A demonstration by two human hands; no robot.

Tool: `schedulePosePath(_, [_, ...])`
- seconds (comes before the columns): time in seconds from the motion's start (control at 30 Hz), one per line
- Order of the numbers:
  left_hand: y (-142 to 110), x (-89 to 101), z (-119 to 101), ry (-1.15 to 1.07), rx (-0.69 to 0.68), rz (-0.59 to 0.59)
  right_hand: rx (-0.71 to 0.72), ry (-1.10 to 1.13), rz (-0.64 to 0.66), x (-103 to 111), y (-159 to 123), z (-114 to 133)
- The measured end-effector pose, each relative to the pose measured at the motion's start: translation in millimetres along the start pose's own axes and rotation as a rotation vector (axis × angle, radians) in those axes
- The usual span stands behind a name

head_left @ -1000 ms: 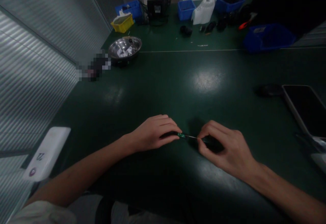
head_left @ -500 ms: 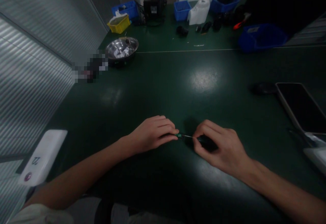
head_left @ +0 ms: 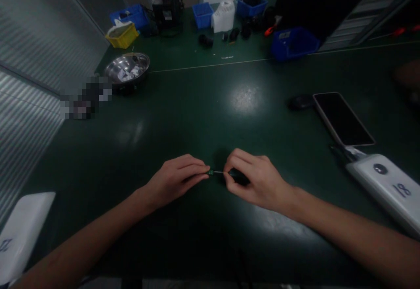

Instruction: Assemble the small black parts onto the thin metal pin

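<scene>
A thin metal rod with a green end (head_left: 211, 172), much like a small screwdriver, spans the gap between my two hands just above the table. The fingers of my left hand (head_left: 179, 176) are closed on the green end and hide most of it. From the right, my right hand (head_left: 257, 178) pinches the other end of the rod between thumb and forefinger. What lies inside that pinch is too small to make out. Under both hands is the dark green table (head_left: 183, 118).
A phone (head_left: 344, 118), a black mouse (head_left: 301, 102) and a white power bank (head_left: 390, 188) lie at right; another white device (head_left: 26, 232) is at left. Farther back stand a metal bowl (head_left: 144, 71), a yellow bin (head_left: 123, 39), blue bins (head_left: 203, 16) and a white housing (head_left: 223, 16).
The view has turned to the right, so things appear farther left and the power bank shows more fully. Both hands keep their hold on the rod, with a slightly smaller gap between them.
</scene>
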State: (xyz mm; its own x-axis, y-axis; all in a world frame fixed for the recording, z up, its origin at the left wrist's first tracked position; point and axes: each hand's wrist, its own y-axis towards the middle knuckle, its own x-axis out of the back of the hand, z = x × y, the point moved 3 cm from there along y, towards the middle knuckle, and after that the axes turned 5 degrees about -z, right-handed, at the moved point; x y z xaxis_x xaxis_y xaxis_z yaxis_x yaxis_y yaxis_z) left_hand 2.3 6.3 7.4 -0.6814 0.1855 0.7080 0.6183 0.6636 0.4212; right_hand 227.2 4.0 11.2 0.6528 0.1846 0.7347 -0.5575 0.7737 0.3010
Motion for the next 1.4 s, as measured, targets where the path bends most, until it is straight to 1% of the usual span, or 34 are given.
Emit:
schedulePosePath(0.1, [1,-1.9,-1,0.018,-0.019,-0.009,0.024,-0.009,0.041,-1,-1,1])
schedulePosePath(0.33, [3,-4.0,-4,0.030,-0.062,0.031,0.060,-0.016,0.036,0,-2,1])
schedulePosePath(0.43, [3,-3.7,-5,0.025,-0.067,0.027,0.061,0.013,0.045,1,-3,0])
schedulePosePath(0.6, [4,-3.4,-6,0.002,-0.064,-0.026,0.044,0.081,0.006,1,-4,-1])
schedulePosePath(0.7, [5,-4.4,-7,-0.011,-0.063,-0.020,0.076,0.072,-0.004,1,-4,0])
schedulePosePath(0.8, [5,-5.4,-7,0.032,-0.037,0.000,0.080,0.046,-0.047,2,-5,0])
schedulePosePath(0.9, [4,-7.0,-5,0.105,-0.020,0.024,0.035,0.034,-0.107,4,-4,-3])
schedulePosePath(0.97, [4,-8.9,-3,0.181,-0.021,0.061,-0.011,-0.012,-0.123,5,-3,-5])
schedulePosePath(1.07, [4,-11.7,-2,0.290,-0.005,0.137,-0.080,-0.143,-0.099,4,-3,-7])
schedulePosePath(1.13, [4,-12.4,-2,0.317,0.024,0.175,-0.112,-0.218,-0.079,3,-4,-8])
schedulePosePath(1.27, [7,-10.5,-3,0.283,0.072,0.190,-0.191,-0.285,-0.107,3,-6,-9])
schedulePosePath(1.4, [7,-4.6,-3,0.134,0.114,0.123,-0.244,-0.231,-0.141,6,-5,-10])
